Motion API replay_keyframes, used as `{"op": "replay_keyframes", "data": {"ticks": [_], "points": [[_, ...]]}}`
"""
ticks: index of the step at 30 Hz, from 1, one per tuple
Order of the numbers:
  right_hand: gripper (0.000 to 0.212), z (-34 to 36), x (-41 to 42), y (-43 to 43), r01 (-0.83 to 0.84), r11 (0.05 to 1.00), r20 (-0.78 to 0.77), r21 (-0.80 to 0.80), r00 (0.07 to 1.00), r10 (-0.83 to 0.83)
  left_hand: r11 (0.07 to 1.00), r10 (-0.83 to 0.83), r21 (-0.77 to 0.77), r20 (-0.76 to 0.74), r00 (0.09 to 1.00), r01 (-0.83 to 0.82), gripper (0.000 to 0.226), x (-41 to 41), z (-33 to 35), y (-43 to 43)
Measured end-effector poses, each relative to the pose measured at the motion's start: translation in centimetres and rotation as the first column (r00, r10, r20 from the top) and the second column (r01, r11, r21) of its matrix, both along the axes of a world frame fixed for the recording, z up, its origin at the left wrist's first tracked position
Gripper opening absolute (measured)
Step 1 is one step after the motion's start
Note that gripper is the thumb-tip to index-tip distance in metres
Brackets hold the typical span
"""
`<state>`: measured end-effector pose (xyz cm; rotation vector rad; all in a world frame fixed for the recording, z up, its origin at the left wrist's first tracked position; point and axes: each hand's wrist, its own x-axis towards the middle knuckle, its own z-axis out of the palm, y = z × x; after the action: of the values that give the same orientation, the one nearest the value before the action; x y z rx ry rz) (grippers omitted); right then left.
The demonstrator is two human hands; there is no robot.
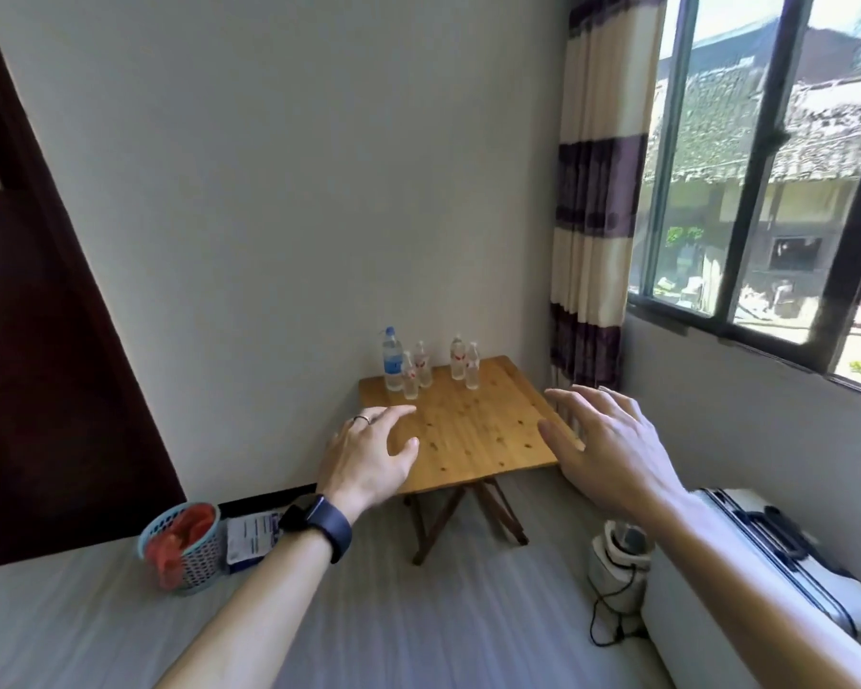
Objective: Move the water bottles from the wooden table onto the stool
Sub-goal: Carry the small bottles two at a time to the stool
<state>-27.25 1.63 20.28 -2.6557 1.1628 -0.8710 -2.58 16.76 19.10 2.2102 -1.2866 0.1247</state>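
Observation:
A small wooden folding table (473, 435) stands in the corner by the wall. Several clear water bottles stand upright along its far edge: a tall one with a blue label (392, 359) at the left, two small red-labelled ones (416, 369) beside it, and two more small ones (465, 364) to the right. My left hand (369, 457), with a ring and a dark wristwatch, is stretched out toward the table with fingers spread, holding nothing. My right hand (612, 445) is also held out with straight fingers, empty. No stool is in view.
A blue basket with red contents (182, 547) and a printed packet (252, 539) sit on the floor at the left by a dark door (46, 340). A white suitcase (776, 554) and a white appliance with a black cord (617, 564) lie at the right. A striped curtain (597, 201) hangs by the window.

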Motion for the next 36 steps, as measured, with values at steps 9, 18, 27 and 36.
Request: {"op": "replay_keyframes", "data": {"ticks": [9, 18, 27, 36], "points": [[0.053, -3.4, 10.3, -17.4, -0.077, 0.992, 0.033, 0.101, 0.997, 0.074, 0.997, 0.082, 0.008, -0.087, 0.993, -0.081, 0.042, 9.4, -2.7, -15.3], [0.053, -8.8, 19.1, -30.2, -0.116, 0.97, -0.018, 0.213, 0.992, 0.123, 0.991, 0.136, 0.049, -0.271, 0.953, -0.128, 0.04, 17.3, -9.8, -26.5], [0.05, -15.5, 29.5, -43.1, -0.098, 0.932, -0.081, 0.348, 0.988, 0.134, 0.99, 0.141, 0.091, -0.503, 0.853, -0.109, 0.04, 27.4, -19.1, -39.6], [0.048, -21.0, 38.2, -53.5, -0.019, 0.862, -0.168, 0.506, 0.978, 0.12, 0.974, 0.196, 0.215, -0.612, 0.766, -0.078, 0.039, 37.9, -23.8, -51.5]]}}
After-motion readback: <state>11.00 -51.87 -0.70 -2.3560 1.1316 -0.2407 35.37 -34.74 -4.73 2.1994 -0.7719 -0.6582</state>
